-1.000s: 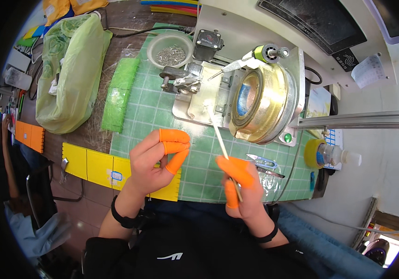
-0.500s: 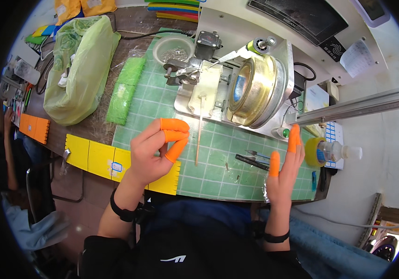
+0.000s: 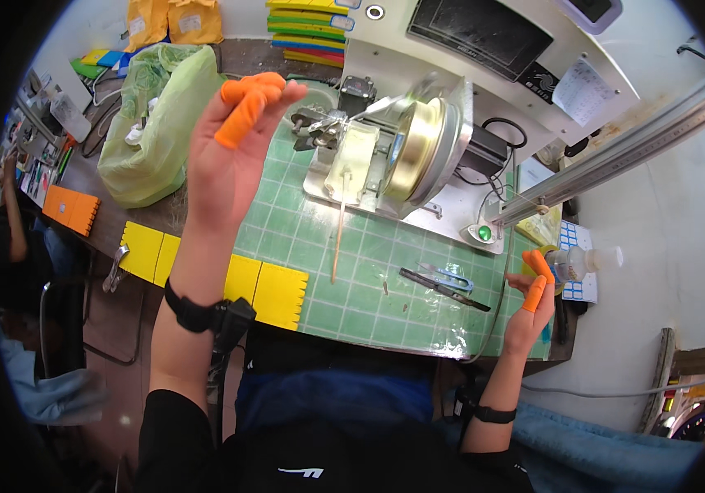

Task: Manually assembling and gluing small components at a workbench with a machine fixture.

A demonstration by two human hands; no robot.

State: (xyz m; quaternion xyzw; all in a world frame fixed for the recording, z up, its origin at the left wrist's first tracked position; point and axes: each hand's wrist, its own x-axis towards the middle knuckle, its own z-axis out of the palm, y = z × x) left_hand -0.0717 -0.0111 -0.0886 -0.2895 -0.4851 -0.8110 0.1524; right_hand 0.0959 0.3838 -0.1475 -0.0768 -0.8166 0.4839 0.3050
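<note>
My left hand [image 3: 233,156], with orange finger cots, is raised over the left side of the green cutting mat [image 3: 360,304], near a pale bowl [image 3: 319,97] that it partly hides. Its thumb and fingers are drawn together; anything between them is too small to make out. At the right edge of the mat, my right hand [image 3: 529,316] has bent fingers held apart, beside a clear bottle [image 3: 570,264]. Neither touching nor holding anything shows there. Between the hands stands a machine with a gold wheel [image 3: 412,152], a metal clamp [image 3: 319,127] and a cream block [image 3: 352,160].
A thin wooden stick [image 3: 339,238] reaches from the block onto the mat. Blue tweezers [image 3: 448,278] and a black pen-like tool [image 3: 443,289] lie at front. Yellow strips [image 3: 262,287] line the front left, with a green plastic bag [image 3: 155,140] behind. A metal rail [image 3: 615,148] juts in at right.
My left hand has moved up and away toward the bowl. My right hand has shifted right toward the bottle, its fingers now bent. The green button looks brighter and the view has shifted.
</note>
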